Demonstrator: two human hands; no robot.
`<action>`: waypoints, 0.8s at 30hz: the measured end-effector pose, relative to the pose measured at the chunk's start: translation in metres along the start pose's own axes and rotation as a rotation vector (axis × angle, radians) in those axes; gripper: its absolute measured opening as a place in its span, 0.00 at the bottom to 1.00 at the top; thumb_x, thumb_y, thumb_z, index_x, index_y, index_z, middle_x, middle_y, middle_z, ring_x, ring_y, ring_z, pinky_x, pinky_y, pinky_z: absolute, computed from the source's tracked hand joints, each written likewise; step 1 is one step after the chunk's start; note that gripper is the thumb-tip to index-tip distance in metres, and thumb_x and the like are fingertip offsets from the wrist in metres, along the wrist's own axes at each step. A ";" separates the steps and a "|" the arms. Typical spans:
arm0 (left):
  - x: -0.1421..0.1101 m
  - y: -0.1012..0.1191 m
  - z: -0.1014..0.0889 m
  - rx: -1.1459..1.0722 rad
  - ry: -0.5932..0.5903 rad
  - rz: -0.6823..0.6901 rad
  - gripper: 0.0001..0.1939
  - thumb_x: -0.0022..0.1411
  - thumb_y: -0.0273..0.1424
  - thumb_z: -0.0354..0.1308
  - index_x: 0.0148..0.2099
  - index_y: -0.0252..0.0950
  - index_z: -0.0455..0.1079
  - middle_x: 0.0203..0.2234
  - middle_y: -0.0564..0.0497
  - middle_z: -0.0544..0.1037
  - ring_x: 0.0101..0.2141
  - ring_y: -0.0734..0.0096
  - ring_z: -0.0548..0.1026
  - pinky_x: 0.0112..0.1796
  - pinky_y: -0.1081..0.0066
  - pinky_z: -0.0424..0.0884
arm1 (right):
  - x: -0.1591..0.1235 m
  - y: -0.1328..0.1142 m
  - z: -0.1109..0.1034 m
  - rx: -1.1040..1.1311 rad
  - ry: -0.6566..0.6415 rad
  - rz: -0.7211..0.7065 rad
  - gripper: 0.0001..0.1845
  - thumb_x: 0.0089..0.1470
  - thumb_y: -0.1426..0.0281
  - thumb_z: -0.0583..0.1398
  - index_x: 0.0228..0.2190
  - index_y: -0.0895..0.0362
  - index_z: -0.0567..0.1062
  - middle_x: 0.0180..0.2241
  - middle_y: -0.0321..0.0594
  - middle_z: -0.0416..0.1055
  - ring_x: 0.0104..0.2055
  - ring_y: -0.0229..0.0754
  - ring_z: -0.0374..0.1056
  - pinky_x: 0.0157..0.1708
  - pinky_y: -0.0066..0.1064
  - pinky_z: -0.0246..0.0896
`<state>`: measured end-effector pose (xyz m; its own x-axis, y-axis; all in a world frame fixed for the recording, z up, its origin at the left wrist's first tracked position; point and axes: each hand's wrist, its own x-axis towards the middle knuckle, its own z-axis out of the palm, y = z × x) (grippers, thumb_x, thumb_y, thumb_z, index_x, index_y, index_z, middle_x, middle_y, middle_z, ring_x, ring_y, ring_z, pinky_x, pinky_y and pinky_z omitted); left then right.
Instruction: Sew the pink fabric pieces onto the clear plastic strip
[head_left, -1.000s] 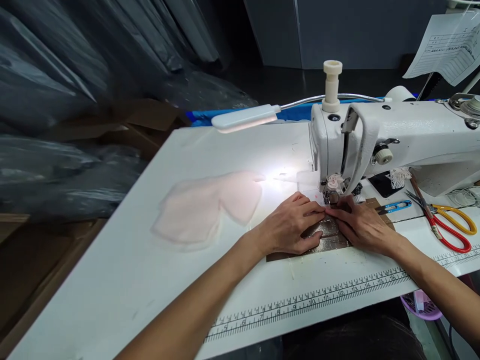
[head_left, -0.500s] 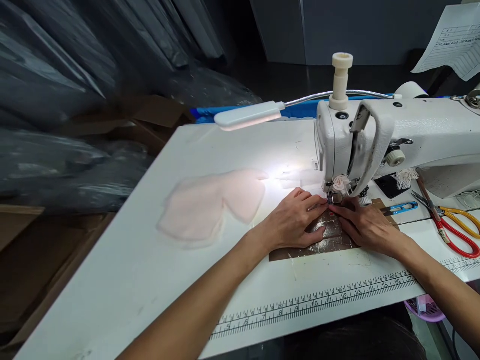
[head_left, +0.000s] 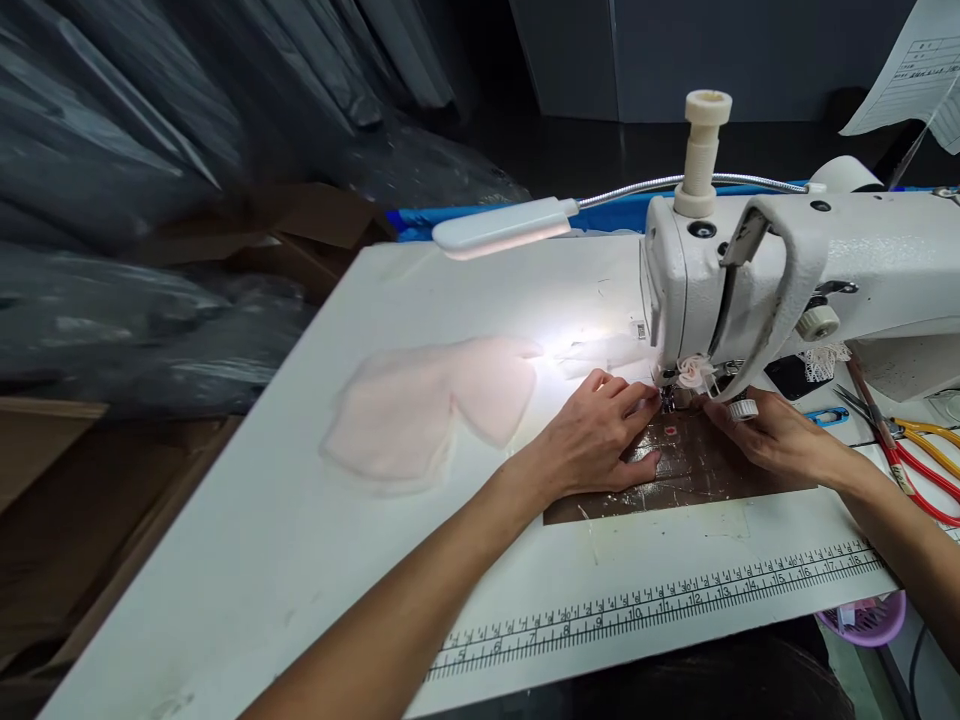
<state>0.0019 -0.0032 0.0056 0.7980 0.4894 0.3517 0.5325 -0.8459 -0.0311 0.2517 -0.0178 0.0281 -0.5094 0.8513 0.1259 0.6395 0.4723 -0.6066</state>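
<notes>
A white sewing machine (head_left: 761, 270) stands at the right, its presser foot (head_left: 668, 400) lowered toward a shiny brown plate (head_left: 675, 480). My left hand (head_left: 600, 435) lies left of the foot, fingertips beside it and thumb spread over the plate. Close to the foot's right side, my right hand (head_left: 780, 440) has its fingers bent together; the machine's parts partly hide the tips, and I cannot make out what they hold. A pale pink ruffled piece (head_left: 695, 372) hangs at the needle area. Sheer pale pink fabric (head_left: 397, 420) lies flat on the table to the left.
A lit lamp (head_left: 499, 230) arches over the white table (head_left: 247, 560). Scissors with red and yellow handles (head_left: 911, 450) and blue thread snips (head_left: 826, 416) lie at the right. A printed ruler (head_left: 637, 615) runs along the front edge. Cardboard boxes (head_left: 67, 500) stand at the left.
My right hand has moved right, away from my left hand, uncovering more of the brown plate. My left hand stays beside the presser foot. The view has shifted slightly.
</notes>
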 end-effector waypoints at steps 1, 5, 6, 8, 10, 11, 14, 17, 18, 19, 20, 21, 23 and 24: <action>0.000 0.000 0.000 0.006 -0.001 -0.004 0.21 0.64 0.42 0.52 0.48 0.31 0.72 0.37 0.43 0.76 0.33 0.61 0.70 0.37 0.60 0.64 | 0.002 0.002 0.000 0.023 -0.011 0.004 0.17 0.65 0.64 0.49 0.28 0.56 0.70 0.29 0.41 0.72 0.31 0.42 0.68 0.31 0.33 0.67; 0.000 0.000 0.000 0.019 0.002 -0.016 0.19 0.64 0.42 0.52 0.46 0.32 0.72 0.39 0.43 0.76 0.34 0.61 0.70 0.38 0.60 0.64 | 0.009 0.010 0.007 0.018 0.032 0.024 0.16 0.63 0.65 0.46 0.25 0.54 0.64 0.27 0.42 0.68 0.29 0.43 0.65 0.29 0.35 0.64; 0.000 0.000 0.000 0.020 0.004 -0.017 0.19 0.64 0.42 0.51 0.47 0.33 0.72 0.40 0.43 0.76 0.34 0.61 0.70 0.38 0.60 0.64 | 0.010 0.011 0.008 0.000 0.070 0.025 0.16 0.62 0.65 0.46 0.25 0.54 0.63 0.26 0.42 0.68 0.28 0.43 0.64 0.29 0.35 0.63; 0.000 -0.001 0.001 0.019 0.013 -0.018 0.19 0.64 0.43 0.51 0.47 0.33 0.72 0.41 0.43 0.76 0.35 0.60 0.70 0.38 0.60 0.63 | 0.011 0.010 0.010 -0.006 0.114 0.011 0.15 0.61 0.65 0.46 0.24 0.55 0.63 0.26 0.42 0.68 0.27 0.42 0.63 0.28 0.35 0.62; -0.001 -0.001 0.001 0.009 0.027 -0.015 0.20 0.64 0.43 0.51 0.47 0.32 0.71 0.39 0.43 0.76 0.35 0.60 0.70 0.38 0.60 0.64 | 0.008 0.007 0.009 0.040 0.103 0.000 0.17 0.63 0.63 0.47 0.26 0.55 0.66 0.28 0.42 0.69 0.29 0.42 0.65 0.30 0.34 0.63; -0.001 -0.002 0.002 0.002 0.033 -0.016 0.19 0.64 0.43 0.51 0.47 0.32 0.71 0.39 0.43 0.76 0.36 0.59 0.70 0.38 0.60 0.64 | 0.006 0.005 0.007 0.073 0.088 0.007 0.17 0.63 0.61 0.49 0.27 0.56 0.68 0.29 0.42 0.70 0.31 0.42 0.66 0.31 0.34 0.63; -0.002 -0.001 0.004 -0.024 0.058 -0.039 0.18 0.65 0.41 0.51 0.48 0.33 0.69 0.40 0.43 0.75 0.37 0.59 0.71 0.39 0.59 0.65 | -0.002 0.004 0.005 0.150 0.101 0.099 0.16 0.62 0.59 0.53 0.33 0.57 0.72 0.32 0.42 0.72 0.32 0.41 0.67 0.32 0.32 0.64; -0.003 0.001 0.004 -0.050 0.087 -0.112 0.18 0.65 0.39 0.50 0.51 0.31 0.66 0.43 0.39 0.74 0.41 0.56 0.72 0.43 0.56 0.65 | -0.004 0.012 0.008 0.198 0.144 0.192 0.14 0.57 0.61 0.56 0.37 0.58 0.75 0.36 0.43 0.74 0.32 0.41 0.68 0.33 0.32 0.64; -0.003 0.001 0.004 -0.067 0.084 -0.144 0.20 0.65 0.38 0.50 0.54 0.30 0.63 0.44 0.38 0.74 0.44 0.54 0.71 0.45 0.55 0.65 | -0.004 0.016 0.010 0.223 0.156 0.208 0.15 0.56 0.61 0.56 0.38 0.58 0.76 0.36 0.44 0.75 0.33 0.42 0.69 0.34 0.32 0.65; -0.003 0.002 0.004 -0.092 0.070 -0.171 0.22 0.65 0.38 0.50 0.57 0.29 0.60 0.45 0.38 0.73 0.46 0.53 0.71 0.47 0.54 0.65 | -0.003 0.019 0.012 0.261 0.168 0.222 0.15 0.55 0.62 0.56 0.39 0.58 0.76 0.36 0.44 0.75 0.34 0.43 0.69 0.35 0.33 0.65; -0.002 0.002 0.003 -0.125 0.047 -0.188 0.25 0.65 0.38 0.50 0.59 0.29 0.57 0.46 0.38 0.73 0.48 0.52 0.71 0.49 0.53 0.65 | -0.001 0.022 0.014 0.308 0.185 0.235 0.16 0.54 0.62 0.57 0.40 0.58 0.76 0.35 0.43 0.76 0.34 0.43 0.70 0.36 0.33 0.66; -0.002 0.002 0.002 -0.165 0.017 -0.196 0.26 0.65 0.38 0.50 0.61 0.29 0.55 0.47 0.38 0.73 0.49 0.53 0.71 0.51 0.53 0.64 | 0.000 0.024 0.015 0.360 0.212 0.245 0.16 0.53 0.63 0.56 0.40 0.57 0.76 0.35 0.43 0.76 0.35 0.43 0.71 0.36 0.33 0.67; 0.000 0.002 0.000 -0.238 -0.060 -0.206 0.28 0.66 0.39 0.49 0.63 0.30 0.53 0.49 0.39 0.73 0.50 0.54 0.71 0.55 0.52 0.61 | 0.002 0.026 0.017 0.442 0.297 0.257 0.17 0.51 0.63 0.55 0.40 0.57 0.76 0.34 0.42 0.77 0.34 0.43 0.71 0.35 0.33 0.68; 0.001 0.001 -0.001 -0.266 -0.100 -0.220 0.27 0.67 0.39 0.49 0.63 0.30 0.53 0.49 0.39 0.73 0.51 0.54 0.70 0.57 0.52 0.60 | 0.003 0.026 0.016 0.467 0.347 0.265 0.18 0.50 0.64 0.55 0.39 0.57 0.77 0.33 0.41 0.77 0.34 0.43 0.72 0.34 0.33 0.68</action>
<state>0.0034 -0.0039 0.0068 0.7030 0.6734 0.2288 0.6133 -0.7369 0.2844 0.2580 -0.0068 -0.0005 -0.1021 0.9871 0.1237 0.3598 0.1526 -0.9205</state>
